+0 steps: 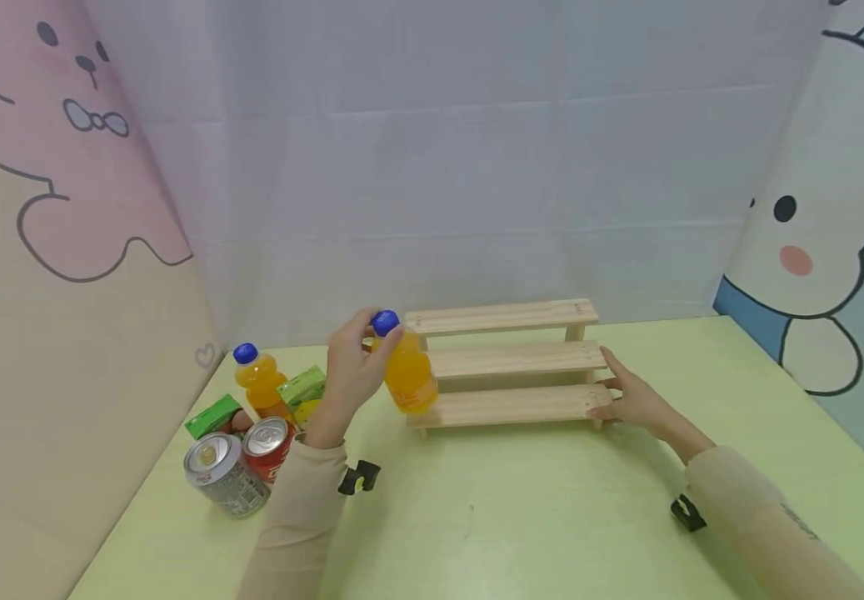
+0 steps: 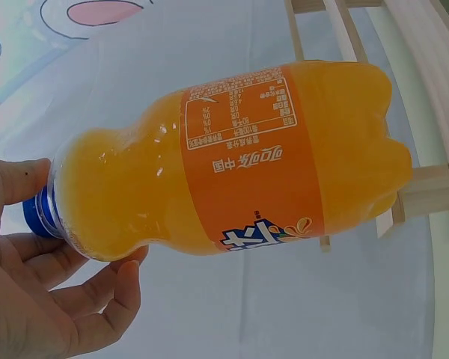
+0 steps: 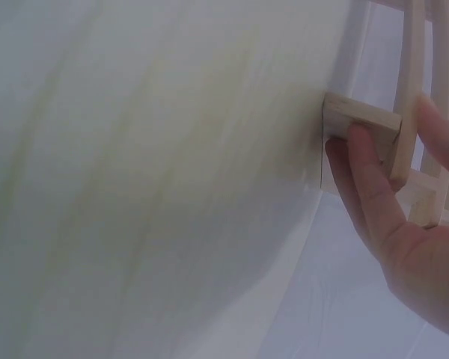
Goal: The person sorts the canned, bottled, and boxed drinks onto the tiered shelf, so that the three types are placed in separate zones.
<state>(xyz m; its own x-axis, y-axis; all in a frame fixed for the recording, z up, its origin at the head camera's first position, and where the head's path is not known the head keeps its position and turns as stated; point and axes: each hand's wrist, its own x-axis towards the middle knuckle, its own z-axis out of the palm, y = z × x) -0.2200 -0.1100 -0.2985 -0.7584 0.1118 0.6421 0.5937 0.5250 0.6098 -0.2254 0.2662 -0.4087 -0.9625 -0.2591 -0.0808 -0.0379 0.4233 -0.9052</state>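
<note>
My left hand (image 1: 351, 367) pinches the neck of an orange soda bottle (image 1: 411, 375) just below its blue cap. The bottle is tilted, its base overlapping the left end of a three-step wooden shelf (image 1: 514, 406) in the head view. Its orange label (image 2: 247, 149) faces the left wrist camera. At the shelf's right end, my right hand (image 1: 637, 404) grips the lower step. In the right wrist view, fingertips (image 3: 361, 138) press on the front leg while the thumb lies by the plank (image 3: 410, 75).
Left of my left forearm stand a second orange soda bottle (image 1: 265, 385), a silver can (image 1: 229, 479) and a red can (image 1: 267, 450). Green packages (image 1: 212, 417) lie among them. A pale curtain (image 1: 476, 167) hangs behind the green tabletop (image 1: 521, 517), with cartoon-printed panels at both sides.
</note>
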